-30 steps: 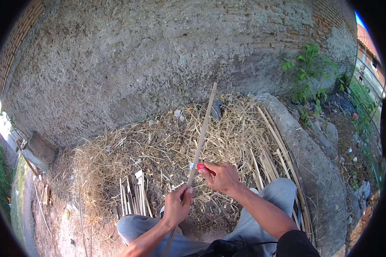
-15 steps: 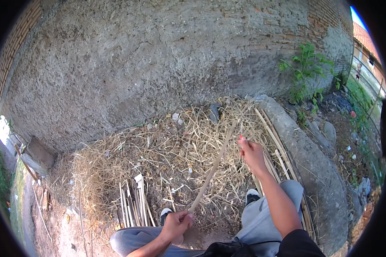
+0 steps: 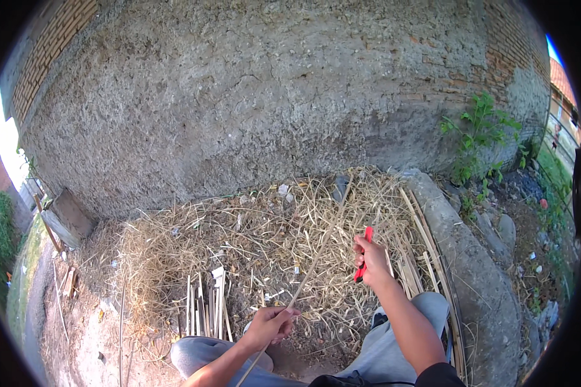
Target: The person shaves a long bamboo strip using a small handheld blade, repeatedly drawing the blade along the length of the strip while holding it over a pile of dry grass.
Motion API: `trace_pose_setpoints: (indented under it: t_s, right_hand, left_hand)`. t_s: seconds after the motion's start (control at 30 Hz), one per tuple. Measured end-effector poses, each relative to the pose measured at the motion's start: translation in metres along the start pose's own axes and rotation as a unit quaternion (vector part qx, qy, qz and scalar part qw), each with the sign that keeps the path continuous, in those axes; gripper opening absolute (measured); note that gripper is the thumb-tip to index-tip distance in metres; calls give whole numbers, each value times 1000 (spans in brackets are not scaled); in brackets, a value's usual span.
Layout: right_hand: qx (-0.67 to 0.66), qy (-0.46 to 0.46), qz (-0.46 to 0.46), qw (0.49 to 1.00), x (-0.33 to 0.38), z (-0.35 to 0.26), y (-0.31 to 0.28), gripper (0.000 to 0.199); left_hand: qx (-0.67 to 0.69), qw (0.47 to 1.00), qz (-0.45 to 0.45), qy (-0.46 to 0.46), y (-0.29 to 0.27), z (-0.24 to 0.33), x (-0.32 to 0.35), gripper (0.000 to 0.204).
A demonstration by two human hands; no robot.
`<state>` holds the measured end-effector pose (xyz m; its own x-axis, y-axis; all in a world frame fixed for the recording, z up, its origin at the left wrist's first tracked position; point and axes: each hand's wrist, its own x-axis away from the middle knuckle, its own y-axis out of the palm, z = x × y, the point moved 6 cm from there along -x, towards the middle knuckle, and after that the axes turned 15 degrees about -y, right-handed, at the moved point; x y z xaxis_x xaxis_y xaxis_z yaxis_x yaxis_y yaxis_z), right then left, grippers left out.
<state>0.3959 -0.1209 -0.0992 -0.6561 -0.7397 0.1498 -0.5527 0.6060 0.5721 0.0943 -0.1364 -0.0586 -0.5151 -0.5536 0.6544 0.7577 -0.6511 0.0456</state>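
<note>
My left hand [image 3: 269, 327] is closed round a long, thin bamboo strip [image 3: 316, 261]. The strip slants from beside my left leg up over the straw toward the wall. My right hand [image 3: 374, 266] grips a slim red tool [image 3: 368, 233], whose red end sticks out above the fingers and whose lower end shows below them, red with a dark part. Its blade, if it has one, I cannot make out. The red tool is to the right of the strip, apart from it.
Dry straw and shavings [image 3: 148, 258] cover the ground before a rough wall [image 3: 239, 116]. Cut strips [image 3: 205, 309] lie by my left knee, longer ones [image 3: 426, 232] along the stone ledge [image 3: 474, 271] at right. A green plant [image 3: 481, 132] grows by the wall.
The strip has slid back through my left hand, its near end now passing below the hand. My right hand has turned, showing more of the red tool. The view has shifted slightly.
</note>
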Motion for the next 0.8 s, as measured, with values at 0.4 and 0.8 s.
trace_pose_setpoints:
  t_s: [0.4,0.8]
  right_hand:
    - [-14,29,-24,999,0,12,11,13]
    - [31,9,27,999,0,14,4,13]
  left_hand:
    - [-81,997,3,12,2,-14,-11,33]
    - [-192,974,-118,-37,10,-24,-50,72]
